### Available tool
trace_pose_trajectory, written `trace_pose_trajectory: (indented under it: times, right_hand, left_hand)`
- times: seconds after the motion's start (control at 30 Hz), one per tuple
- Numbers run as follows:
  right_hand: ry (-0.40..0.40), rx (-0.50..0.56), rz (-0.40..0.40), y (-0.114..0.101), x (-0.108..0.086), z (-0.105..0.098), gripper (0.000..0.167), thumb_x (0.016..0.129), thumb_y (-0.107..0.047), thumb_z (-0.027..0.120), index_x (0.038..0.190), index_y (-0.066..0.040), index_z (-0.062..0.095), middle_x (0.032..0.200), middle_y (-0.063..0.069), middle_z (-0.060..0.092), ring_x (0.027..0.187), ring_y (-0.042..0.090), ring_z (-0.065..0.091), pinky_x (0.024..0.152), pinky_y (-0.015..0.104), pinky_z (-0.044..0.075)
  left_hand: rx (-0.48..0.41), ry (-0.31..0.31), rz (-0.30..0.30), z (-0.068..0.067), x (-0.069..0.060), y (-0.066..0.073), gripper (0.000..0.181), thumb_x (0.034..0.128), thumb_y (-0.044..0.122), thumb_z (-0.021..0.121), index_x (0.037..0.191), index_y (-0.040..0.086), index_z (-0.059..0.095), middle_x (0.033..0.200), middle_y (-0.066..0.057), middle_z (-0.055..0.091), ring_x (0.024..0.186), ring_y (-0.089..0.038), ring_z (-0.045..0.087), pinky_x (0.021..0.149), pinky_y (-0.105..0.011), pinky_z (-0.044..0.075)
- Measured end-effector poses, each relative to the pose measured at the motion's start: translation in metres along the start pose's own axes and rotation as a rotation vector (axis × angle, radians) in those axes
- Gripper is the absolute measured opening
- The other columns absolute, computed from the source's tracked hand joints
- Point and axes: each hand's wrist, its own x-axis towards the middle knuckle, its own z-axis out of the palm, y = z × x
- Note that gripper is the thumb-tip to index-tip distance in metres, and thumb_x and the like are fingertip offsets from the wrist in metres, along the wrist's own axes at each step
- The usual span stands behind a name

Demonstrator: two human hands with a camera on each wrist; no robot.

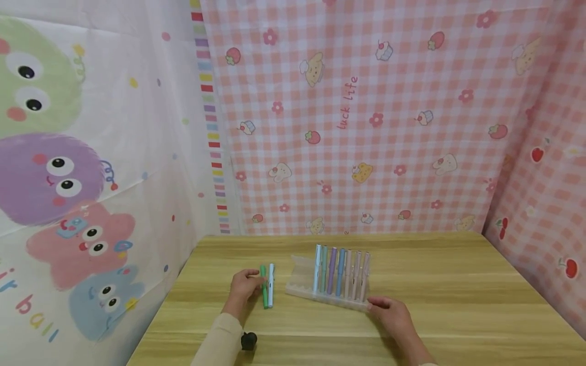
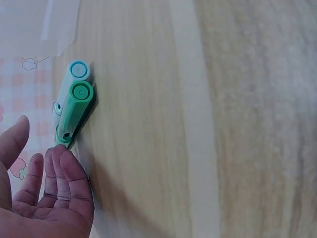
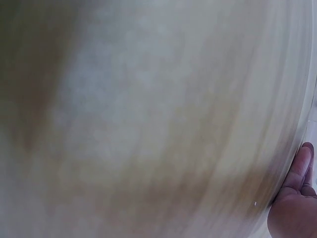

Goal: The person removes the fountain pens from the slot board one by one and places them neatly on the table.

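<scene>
Two pens lie side by side on the table, a green pen and a light blue pen. My left hand is at the green pen's left side, its fingers near or touching it; in the left wrist view the left hand has thumb and fingers apart, below the green pen. A clear ridged rack holds several pens in a row, light blue, green, purple, blue and pinkish, with bare slots at its left. My right hand touches the rack's right front corner with thumb and fingers.
The wooden table extends around the rack. A small black object shows beside the left sleeve. A checked pink cloth hangs behind the table, and a cartoon-print cloth hangs at the left.
</scene>
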Motion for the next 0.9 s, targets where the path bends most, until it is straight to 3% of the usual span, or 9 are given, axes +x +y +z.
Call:
trace_pose_trajectory:
  times: [0.27, 0.43, 0.7, 0.9]
  right_hand:
    - [-0.004, 0.005, -0.006, -0.003, -0.002, 0.000, 0.021, 0.091, -0.010, 0.070, 0.107, 0.003, 0.073, 0.107, 0.017, 0.071, 0.101, 0.029, 0.061, 0.084, 0.038, 0.048]
    - [-0.002, 0.005, -0.004, -0.003, -0.002, 0.000, 0.020, 0.091, -0.008, 0.070, 0.107, 0.003, 0.073, 0.105, 0.016, 0.071, 0.098, 0.027, 0.062, 0.081, 0.035, 0.049]
    - [0.003, 0.016, -0.007, -0.001, -0.001, 0.000, 0.020, 0.091, -0.009, 0.070, 0.107, 0.004, 0.073, 0.104, 0.015, 0.071, 0.098, 0.026, 0.062, 0.080, 0.032, 0.048]
    - [0.002, 0.015, -0.010, -0.001, 0.000, 0.000, 0.020, 0.091, -0.009, 0.070, 0.106, 0.004, 0.073, 0.104, 0.015, 0.072, 0.098, 0.026, 0.062, 0.080, 0.033, 0.048]
  left_hand:
    - [0.008, -0.022, -0.007, 0.002, -0.002, 0.006, 0.042, 0.0897, 0.007, 0.072, 0.126, -0.008, 0.058, 0.098, -0.012, 0.065, 0.078, -0.018, 0.058, 0.067, -0.027, 0.051]
    - [0.011, -0.054, 0.026, 0.007, -0.002, 0.014, 0.044, 0.0910, 0.010, 0.072, 0.128, -0.009, 0.057, 0.108, -0.017, 0.062, 0.084, -0.019, 0.058, 0.073, -0.031, 0.051]
    - [-0.055, -0.111, 0.078, 0.020, -0.007, 0.029, 0.040, 0.0915, 0.004, 0.069, 0.126, -0.012, 0.056, 0.098, -0.014, 0.062, 0.089, -0.026, 0.063, 0.081, -0.039, 0.055]
    - [-0.050, -0.162, 0.108, 0.032, -0.011, 0.033, 0.043, 0.0916, 0.007, 0.070, 0.128, -0.011, 0.056, 0.102, -0.016, 0.063, 0.092, -0.029, 0.063, 0.085, -0.044, 0.054]
